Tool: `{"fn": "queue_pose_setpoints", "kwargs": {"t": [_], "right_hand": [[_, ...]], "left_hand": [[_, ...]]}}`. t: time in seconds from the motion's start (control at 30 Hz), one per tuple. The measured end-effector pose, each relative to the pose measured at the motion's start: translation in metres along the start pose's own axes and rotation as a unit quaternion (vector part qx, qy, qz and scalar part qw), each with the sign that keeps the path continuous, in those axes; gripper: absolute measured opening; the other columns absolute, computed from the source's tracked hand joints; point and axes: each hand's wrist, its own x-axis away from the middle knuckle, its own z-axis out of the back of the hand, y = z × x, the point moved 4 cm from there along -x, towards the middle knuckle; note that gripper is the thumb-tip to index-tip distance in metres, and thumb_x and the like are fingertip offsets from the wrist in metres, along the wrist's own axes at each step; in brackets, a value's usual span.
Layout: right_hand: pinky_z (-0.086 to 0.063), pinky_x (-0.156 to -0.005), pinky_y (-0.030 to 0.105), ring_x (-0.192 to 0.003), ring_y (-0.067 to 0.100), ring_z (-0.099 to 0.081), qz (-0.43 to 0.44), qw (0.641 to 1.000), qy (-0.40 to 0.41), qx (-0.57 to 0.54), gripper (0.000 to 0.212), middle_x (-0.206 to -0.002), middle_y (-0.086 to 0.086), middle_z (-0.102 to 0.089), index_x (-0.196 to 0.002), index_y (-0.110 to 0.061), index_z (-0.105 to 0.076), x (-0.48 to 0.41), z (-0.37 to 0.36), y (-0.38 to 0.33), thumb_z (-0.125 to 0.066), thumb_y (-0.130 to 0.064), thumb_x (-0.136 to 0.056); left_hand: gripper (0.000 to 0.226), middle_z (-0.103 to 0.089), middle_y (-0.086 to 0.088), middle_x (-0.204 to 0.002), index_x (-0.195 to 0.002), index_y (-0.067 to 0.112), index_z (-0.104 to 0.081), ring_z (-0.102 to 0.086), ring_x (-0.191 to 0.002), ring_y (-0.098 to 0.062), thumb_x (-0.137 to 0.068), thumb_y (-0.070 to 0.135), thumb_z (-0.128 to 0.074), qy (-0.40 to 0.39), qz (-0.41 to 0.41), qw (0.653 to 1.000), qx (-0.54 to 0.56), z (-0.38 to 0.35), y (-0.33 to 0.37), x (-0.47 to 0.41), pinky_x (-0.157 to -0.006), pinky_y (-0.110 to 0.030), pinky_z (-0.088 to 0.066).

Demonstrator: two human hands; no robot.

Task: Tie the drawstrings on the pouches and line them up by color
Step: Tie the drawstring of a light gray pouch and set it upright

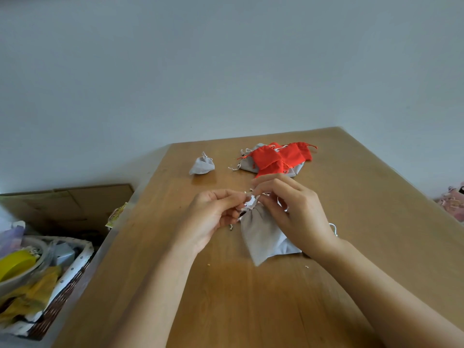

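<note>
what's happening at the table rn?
A person is tying a grey fabric drawstring pouch: left hand and right hand pinch its cords at the gathered neck. One grey cinched pouch sits alone on the wooden table. A mixed pile of red and grey pouches waits behind.

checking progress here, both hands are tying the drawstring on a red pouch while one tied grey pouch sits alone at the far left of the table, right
Not quite. The pouch in the hands is grey, not red: the head view shows the left hand and right hand working the drawstring of a grey pouch. The red pouches lie untouched in the far pile. The tied grey pouch does sit alone.
</note>
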Motion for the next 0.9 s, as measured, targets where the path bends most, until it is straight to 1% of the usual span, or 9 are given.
{"fn": "queue_pose_setpoints", "kwargs": {"t": [0.07,0.13,0.23,0.37,0.5,0.63,0.7,0.8,0.9], "right_hand": [[-0.047,-0.071,0.016,-0.087,0.001,-0.062,0.0,1.0,-0.005,-0.007,0.019,-0.102,-0.002,-0.07,-0.092,-0.008,-0.068,0.001,-0.001,0.0,-0.05,-0.014,-0.09],[-0.047,-0.073,0.013,-0.086,0.003,-0.063,-0.006,1.0,-0.012,-0.008,0.015,-0.1,-0.002,-0.071,-0.094,-0.007,-0.067,0.002,-0.004,0.001,-0.053,-0.01,-0.09],[-0.038,-0.074,0.002,-0.084,-0.014,-0.054,-0.002,1.0,-0.012,0.009,0.012,-0.101,-0.001,-0.071,-0.092,-0.007,-0.068,0.002,-0.006,0.002,-0.06,0.001,-0.085],[-0.036,-0.07,0.002,-0.084,-0.027,-0.044,0.017,1.0,0.001,0.018,0.011,-0.116,-0.001,-0.068,-0.088,-0.007,-0.068,0.001,-0.004,0.0,-0.061,-0.001,-0.085],[-0.041,-0.068,0.006,-0.084,-0.02,-0.05,0.026,0.999,-0.015,0.019,0.012,-0.117,-0.001,-0.067,-0.089,-0.008,-0.069,0.002,-0.006,-0.004,-0.058,-0.004,-0.088],[-0.045,-0.061,0.025,-0.077,0.008,-0.059,0.015,0.999,-0.043,0.021,0.019,-0.083,0.0,-0.071,-0.093,-0.008,-0.067,0.007,-0.013,-0.004,-0.049,-0.012,-0.089],[-0.044,-0.058,0.027,-0.068,0.011,-0.057,-0.012,0.999,-0.036,0.029,0.015,-0.073,-0.001,-0.067,-0.092,-0.008,-0.067,0.006,-0.012,-0.002,-0.053,-0.008,-0.089],[-0.045,-0.059,0.019,-0.067,0.007,-0.055,-0.03,0.999,-0.014,0.014,0.009,-0.071,-0.008,-0.063,-0.088,-0.007,-0.067,0.003,-0.008,0.0,-0.059,-0.005,-0.086],[-0.045,-0.061,0.016,-0.071,0.007,-0.058,-0.037,0.999,-0.009,-0.002,0.006,-0.07,-0.006,-0.065,-0.085,-0.007,-0.069,0.0,-0.004,0.002,-0.063,-0.009,-0.085]], "left_hand": [[0.01,-0.057,-0.001,-0.059,-0.08,0.005,-0.072,-0.044,-0.045,-0.006,-0.086,0.006,-0.064,-0.014,0.008,1.0,-0.027,-0.002,-0.002,0.0,-0.044,-0.015,-0.038],[0.006,-0.056,0.0,-0.059,-0.079,0.005,-0.07,-0.042,-0.045,-0.005,-0.078,0.01,-0.069,-0.016,0.012,1.0,-0.024,-0.003,-0.001,0.001,-0.042,-0.014,-0.034],[0.023,-0.062,0.001,-0.062,-0.086,0.001,-0.068,-0.042,-0.044,-0.002,-0.07,0.017,-0.066,-0.018,0.027,0.998,0.051,-0.002,0.002,0.001,-0.037,-0.012,-0.028],[0.009,-0.055,0.001,-0.056,-0.068,0.008,-0.065,-0.038,-0.037,-0.002,-0.072,0.016,-0.064,-0.02,0.058,0.986,0.153,0.0,0.004,0.0,-0.033,-0.011,-0.025],[0.009,-0.048,0.004,-0.049,-0.074,0.008,-0.068,-0.031,-0.038,-0.004,-0.074,0.017,-0.07,0.003,0.011,0.999,-0.03,0.001,0.002,0.002,-0.037,-0.014,-0.024],[0.016,-0.052,0.001,-0.055,-0.071,0.012,-0.076,-0.036,-0.046,-0.007,-0.084,0.014,-0.067,0.008,-0.031,0.985,-0.171,0.0,0.001,0.004,-0.047,-0.017,-0.03],[0.015,-0.052,0.001,-0.057,-0.079,0.013,-0.078,-0.037,-0.051,-0.008,-0.086,0.013,-0.065,-0.003,-0.039,0.981,-0.188,-0.001,0.002,0.005,-0.05,-0.02,-0.03],[0.014,-0.059,-0.004,-0.064,-0.088,0.011,-0.078,-0.04,-0.053,-0.007,-0.088,0.011,-0.064,-0.037,-0.066,0.981,-0.179,-0.006,0.005,0.008,-0.051,-0.019,-0.032],[0.007,-0.073,-0.003,-0.074,-0.086,0.018,-0.079,-0.058,-0.062,-0.003,-0.081,0.019,-0.074,-0.037,-0.11,0.972,-0.205,-0.012,0.007,0.011,-0.061,-0.018,-0.044]]}}
